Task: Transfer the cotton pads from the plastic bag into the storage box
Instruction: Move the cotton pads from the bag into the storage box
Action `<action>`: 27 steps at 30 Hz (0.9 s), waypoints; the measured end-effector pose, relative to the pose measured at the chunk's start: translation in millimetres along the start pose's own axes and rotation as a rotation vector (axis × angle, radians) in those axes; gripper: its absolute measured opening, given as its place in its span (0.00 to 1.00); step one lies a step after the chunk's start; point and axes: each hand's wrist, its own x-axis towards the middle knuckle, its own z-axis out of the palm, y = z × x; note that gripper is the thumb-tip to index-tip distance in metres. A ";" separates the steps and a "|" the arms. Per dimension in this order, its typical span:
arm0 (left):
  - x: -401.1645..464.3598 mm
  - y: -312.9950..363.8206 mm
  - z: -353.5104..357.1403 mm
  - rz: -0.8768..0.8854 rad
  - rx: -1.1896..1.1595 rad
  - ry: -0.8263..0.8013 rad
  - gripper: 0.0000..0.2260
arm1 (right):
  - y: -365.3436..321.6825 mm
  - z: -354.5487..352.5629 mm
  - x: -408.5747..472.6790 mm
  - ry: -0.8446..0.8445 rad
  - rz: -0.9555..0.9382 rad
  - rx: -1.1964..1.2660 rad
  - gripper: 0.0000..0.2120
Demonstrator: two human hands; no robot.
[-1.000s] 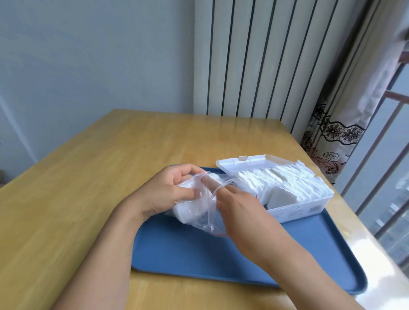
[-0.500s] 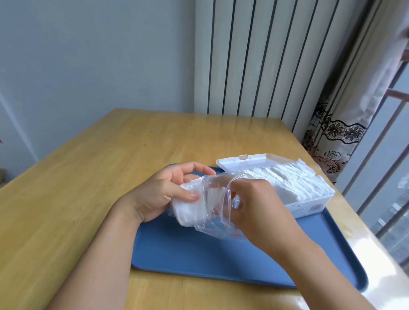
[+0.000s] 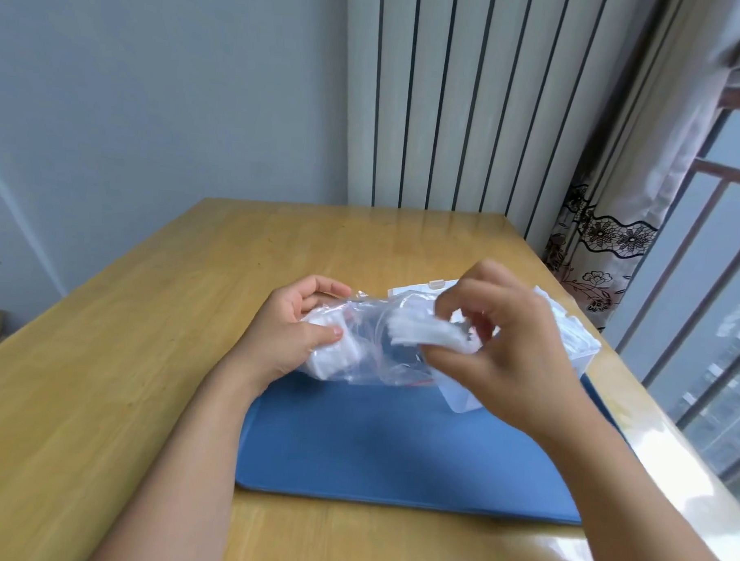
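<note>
My left hand (image 3: 295,328) grips the closed end of a clear plastic bag (image 3: 369,348), with white cotton pads still inside it, just above the blue tray (image 3: 395,447). My right hand (image 3: 509,350) pinches a small stack of white cotton pads (image 3: 425,334) between thumb and fingers at the bag's mouth. Behind my right hand stands the white storage box (image 3: 577,344), lid open, packed with pads; my hand hides most of it.
The tray lies on a wooden table (image 3: 144,355). A striped radiator panel (image 3: 452,105) and a grey wall are behind the table; a patterned curtain (image 3: 608,231) and a window railing run along the right.
My right hand has drawn out of the bag with a stack of pads and risen to the right, in front of the box. My left hand keeps its hold on the bag.
</note>
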 end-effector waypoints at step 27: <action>-44.4 46.4 95.5 0.254 -0.320 0.088 0.15 | -26.6 33.0 -8.7 0.000 0.281 0.741 0.10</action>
